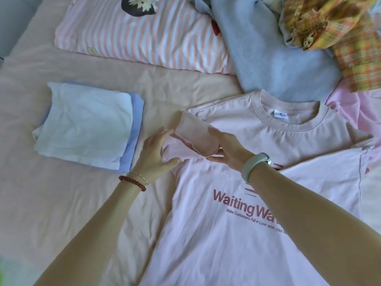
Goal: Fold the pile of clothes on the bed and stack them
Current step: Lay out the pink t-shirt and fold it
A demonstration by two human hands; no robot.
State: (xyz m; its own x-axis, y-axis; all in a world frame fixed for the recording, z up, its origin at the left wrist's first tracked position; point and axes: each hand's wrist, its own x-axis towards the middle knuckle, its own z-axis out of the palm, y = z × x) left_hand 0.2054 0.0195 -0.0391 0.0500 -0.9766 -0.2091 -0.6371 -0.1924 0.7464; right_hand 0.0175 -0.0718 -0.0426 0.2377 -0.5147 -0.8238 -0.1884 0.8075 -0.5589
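Here a pink T-shirt (226, 234) lies spread face-up on the bed (72, 203). The left hand (156, 155) and right hand (228, 151) each pinch its sleeve (195, 135), lifted and partly folded. Just beside, to the left, sits a stack of folded clothes (86, 124).

Clothes (216, 244) on peach-sheeted bed (61, 203)

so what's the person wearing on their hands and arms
Both forearms are bare, with no sleeves in view. The left wrist carries a dark red beaded bracelet beside a thin gold chain. The right wrist wears a pale grey smart band. No rings are visible.
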